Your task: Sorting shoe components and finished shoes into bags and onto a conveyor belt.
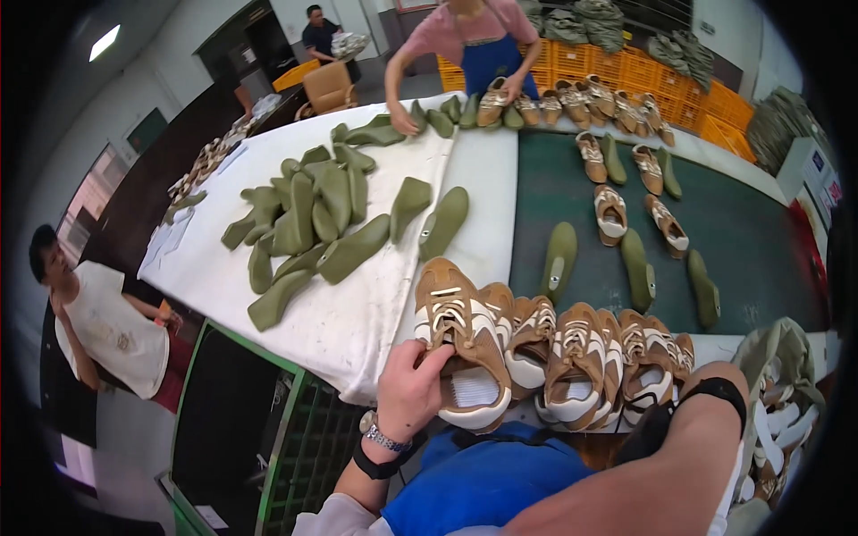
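Observation:
My left hand [413, 386] grips a brown and white sneaker [451, 299] at its opening, thumb and fingers closed on the tongue and collar. The sneaker is tilted with its toe up, and white lining shows inside. Beside it, along the near table edge, stand several matching sneakers [576, 348]. At the right end of that row is my right hand [720, 375]; the wrist and a black strap show, but its fingers are hidden. Just beyond the held sneaker lies a green shoe last [444, 221].
Green lasts [313, 201] are heaped on the white cloth [375, 304]. A dark green conveyor belt [554, 179] carries sneakers and lasts. Opposite, a person in a blue apron [492, 62] handles a sneaker. A sack [778, 344] stands at right, a green metal frame [290, 429] at left.

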Motion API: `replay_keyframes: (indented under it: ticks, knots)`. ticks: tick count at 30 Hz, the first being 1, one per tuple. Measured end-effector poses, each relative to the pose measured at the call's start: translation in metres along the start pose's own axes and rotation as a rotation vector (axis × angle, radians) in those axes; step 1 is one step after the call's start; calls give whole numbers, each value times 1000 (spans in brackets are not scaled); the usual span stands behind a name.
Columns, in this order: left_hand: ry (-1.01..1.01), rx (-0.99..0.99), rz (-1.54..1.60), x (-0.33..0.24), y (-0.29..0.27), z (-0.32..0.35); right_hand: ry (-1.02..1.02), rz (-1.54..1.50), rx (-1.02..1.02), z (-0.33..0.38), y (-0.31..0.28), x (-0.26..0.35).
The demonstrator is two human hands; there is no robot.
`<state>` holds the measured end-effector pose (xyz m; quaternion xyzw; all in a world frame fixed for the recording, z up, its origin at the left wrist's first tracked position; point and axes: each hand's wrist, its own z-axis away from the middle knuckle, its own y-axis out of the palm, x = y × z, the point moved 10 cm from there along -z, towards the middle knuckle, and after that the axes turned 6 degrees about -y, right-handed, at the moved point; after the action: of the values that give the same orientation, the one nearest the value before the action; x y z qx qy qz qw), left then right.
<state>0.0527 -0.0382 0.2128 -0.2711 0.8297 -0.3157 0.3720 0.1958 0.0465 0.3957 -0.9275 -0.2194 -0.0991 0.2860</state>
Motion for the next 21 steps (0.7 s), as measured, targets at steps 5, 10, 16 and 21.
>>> replay_keyframes:
  ticks: [5, 10, 16, 21]
  knots:
    - [-98, -7, 3, 24, -13, 25, -5, -54, 156, -3, -10, -14]
    - [-206, -65, 8, 56, -27, 39, 538, 468, 316, 80, 39, -124]
    - [-202, -134, 117, 75, -33, 37, 701, 537, 265, 112, 88, -169]
    - [-152, -21, 266, 87, -24, 24, 897, 521, 306, 121, 90, -190]
